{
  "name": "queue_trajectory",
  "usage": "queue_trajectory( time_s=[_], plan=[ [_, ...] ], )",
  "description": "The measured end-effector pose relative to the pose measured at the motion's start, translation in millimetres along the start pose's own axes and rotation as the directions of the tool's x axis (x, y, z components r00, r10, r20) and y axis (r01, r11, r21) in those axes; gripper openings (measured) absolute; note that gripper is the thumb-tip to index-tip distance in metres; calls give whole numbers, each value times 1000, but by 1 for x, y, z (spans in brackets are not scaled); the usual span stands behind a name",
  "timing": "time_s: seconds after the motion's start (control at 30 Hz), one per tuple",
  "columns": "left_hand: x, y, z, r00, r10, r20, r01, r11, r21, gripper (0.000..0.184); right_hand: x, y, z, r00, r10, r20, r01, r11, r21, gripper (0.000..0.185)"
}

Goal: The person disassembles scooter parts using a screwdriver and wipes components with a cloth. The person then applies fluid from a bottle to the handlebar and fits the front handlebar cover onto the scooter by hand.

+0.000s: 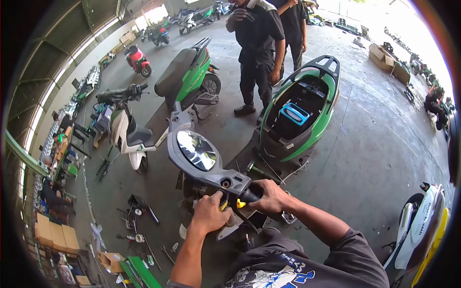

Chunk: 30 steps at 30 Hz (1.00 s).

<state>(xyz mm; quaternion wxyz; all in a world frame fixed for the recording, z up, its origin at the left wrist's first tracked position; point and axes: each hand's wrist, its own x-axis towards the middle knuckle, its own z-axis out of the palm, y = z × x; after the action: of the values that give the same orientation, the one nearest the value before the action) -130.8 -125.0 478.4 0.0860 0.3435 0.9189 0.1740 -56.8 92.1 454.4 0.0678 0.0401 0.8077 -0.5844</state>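
Observation:
Just below the grey handlebar cover (211, 176) with its round, shiny display (197, 150), my left hand (210, 213) is closed on something yellow and black, mostly hidden by the fingers. To its right, my right hand (270, 196) wraps round the black handlebar grip (251, 194). A small yellow part (240, 203) shows between the two hands. Behind the handlebar, the green scooter body (307, 139) has its seat compartment open, with a blue-framed item (294, 114) inside.
Two people (259, 53) stand beyond the handlebar. A green scooter (187, 77) and a white scooter (132, 137) are at the left. Tools (153, 214) and parts lie on the floor at lower left. White and yellow panels (422, 225) are at right.

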Motion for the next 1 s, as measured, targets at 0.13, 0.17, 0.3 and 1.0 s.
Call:
queue_trajectory(
  time_s=[0.13,0.17,0.3,1.0],
  plan=[
    [4,-14,3,1000,3,-7,-6,803,-595,21,1,-9,-3,997,66,46,-65,998,-22,55],
    [4,-18,7,999,-29,21,34,624,-781,19,1,-7,-3,996,76,42,-74,997,-31,55],
    [-11,-24,8,979,25,-204,-53,990,-133,14,2,-7,-5,994,70,88,-72,997,27,58],
    [-11,-13,1,961,64,-269,-33,992,120,17,5,-12,1,995,56,86,-72,980,185,53]
  ],
)
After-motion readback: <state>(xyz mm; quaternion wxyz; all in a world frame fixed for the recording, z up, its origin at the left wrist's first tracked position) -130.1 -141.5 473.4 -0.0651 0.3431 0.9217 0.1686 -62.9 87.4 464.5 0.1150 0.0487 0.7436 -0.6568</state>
